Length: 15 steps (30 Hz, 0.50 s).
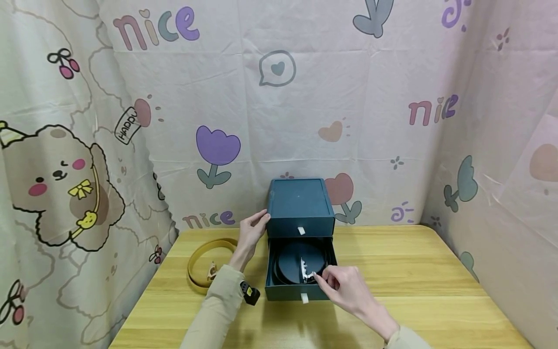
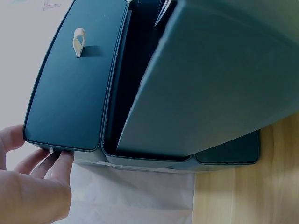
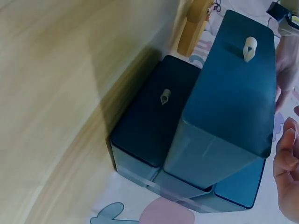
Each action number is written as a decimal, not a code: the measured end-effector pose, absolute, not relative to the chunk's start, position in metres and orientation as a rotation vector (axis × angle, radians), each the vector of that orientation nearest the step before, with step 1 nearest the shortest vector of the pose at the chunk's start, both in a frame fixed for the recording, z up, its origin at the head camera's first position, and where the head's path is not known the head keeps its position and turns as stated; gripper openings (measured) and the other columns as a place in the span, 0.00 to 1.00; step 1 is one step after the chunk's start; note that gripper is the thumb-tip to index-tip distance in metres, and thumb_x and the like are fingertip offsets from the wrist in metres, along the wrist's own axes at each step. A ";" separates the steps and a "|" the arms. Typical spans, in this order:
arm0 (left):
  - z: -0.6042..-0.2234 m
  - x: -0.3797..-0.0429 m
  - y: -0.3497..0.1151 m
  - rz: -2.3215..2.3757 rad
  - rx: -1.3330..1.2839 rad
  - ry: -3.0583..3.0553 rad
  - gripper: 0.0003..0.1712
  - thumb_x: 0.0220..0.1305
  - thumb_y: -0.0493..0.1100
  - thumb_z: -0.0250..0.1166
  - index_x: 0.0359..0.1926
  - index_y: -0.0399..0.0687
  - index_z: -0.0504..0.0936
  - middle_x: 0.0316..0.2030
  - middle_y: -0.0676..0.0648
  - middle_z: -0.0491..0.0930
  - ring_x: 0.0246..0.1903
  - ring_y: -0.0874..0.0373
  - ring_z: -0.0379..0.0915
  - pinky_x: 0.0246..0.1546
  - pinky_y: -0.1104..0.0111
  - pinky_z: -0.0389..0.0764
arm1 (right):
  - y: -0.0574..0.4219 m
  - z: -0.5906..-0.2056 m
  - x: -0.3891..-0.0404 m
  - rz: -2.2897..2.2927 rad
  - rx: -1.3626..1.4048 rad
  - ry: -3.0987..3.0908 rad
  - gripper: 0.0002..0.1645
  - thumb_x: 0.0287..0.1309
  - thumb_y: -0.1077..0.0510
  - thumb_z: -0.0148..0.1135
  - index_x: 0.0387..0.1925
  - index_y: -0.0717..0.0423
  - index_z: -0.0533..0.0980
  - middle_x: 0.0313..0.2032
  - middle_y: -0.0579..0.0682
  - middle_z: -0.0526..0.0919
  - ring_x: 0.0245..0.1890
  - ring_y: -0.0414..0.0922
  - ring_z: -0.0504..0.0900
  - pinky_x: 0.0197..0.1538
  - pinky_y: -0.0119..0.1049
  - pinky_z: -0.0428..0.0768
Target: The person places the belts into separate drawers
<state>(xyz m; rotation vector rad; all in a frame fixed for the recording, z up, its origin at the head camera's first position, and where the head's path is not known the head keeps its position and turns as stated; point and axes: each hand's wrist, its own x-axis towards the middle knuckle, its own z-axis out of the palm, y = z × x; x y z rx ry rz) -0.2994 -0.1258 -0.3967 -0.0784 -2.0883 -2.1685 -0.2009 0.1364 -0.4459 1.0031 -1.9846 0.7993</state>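
Note:
A dark teal drawer box [image 1: 300,198] stands at the back of the table, its middle drawer [image 1: 285,293] pulled out. Coiled inside the drawer lies a black belt [image 1: 278,272] with a silver buckle [image 1: 303,269]. My right hand [image 1: 350,291] reaches over the drawer's front right corner, thumb and forefinger pinching the buckle's edge. In the right wrist view that hand [image 3: 288,170] shows only partly, and its fingertips run out of frame. My left hand [image 1: 252,237] rests on the box's upper left side. The left wrist view shows its fingers [image 2: 60,168] touching the side wall.
A coiled yellow belt [image 1: 198,281] with a gold-coloured buckle lies on the wooden table [image 1: 405,257], left of the box. White pull tabs [image 1: 304,297] stick out from the drawer fronts. A printed curtain [image 1: 301,111] hangs behind and at both sides.

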 end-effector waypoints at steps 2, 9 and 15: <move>-0.396 -0.299 -0.126 -2.167 -0.078 -2.090 0.26 0.74 0.43 0.60 0.68 0.39 0.74 0.67 0.34 0.72 0.69 0.42 0.68 0.69 0.53 0.70 | 0.135 -0.449 -0.200 0.807 1.016 -1.972 0.17 0.43 0.68 0.75 0.18 0.45 0.77 0.13 0.34 0.72 0.16 0.21 0.62 0.21 0.09 0.59; -0.396 -0.298 -0.126 -2.157 -0.068 -2.094 0.26 0.73 0.44 0.61 0.68 0.40 0.74 0.67 0.34 0.74 0.66 0.45 0.71 0.68 0.53 0.71 | 0.131 -0.458 -0.197 0.785 1.034 -1.967 0.18 0.46 0.66 0.75 0.16 0.45 0.75 0.12 0.34 0.74 0.15 0.20 0.64 0.21 0.09 0.61; -0.396 -0.299 -0.125 -2.156 -0.058 -2.094 0.26 0.73 0.44 0.61 0.67 0.40 0.75 0.66 0.35 0.75 0.65 0.49 0.73 0.68 0.53 0.71 | 0.127 -0.462 -0.190 0.766 1.012 -2.000 0.19 0.44 0.66 0.76 0.14 0.45 0.74 0.10 0.34 0.73 0.15 0.18 0.62 0.20 0.08 0.60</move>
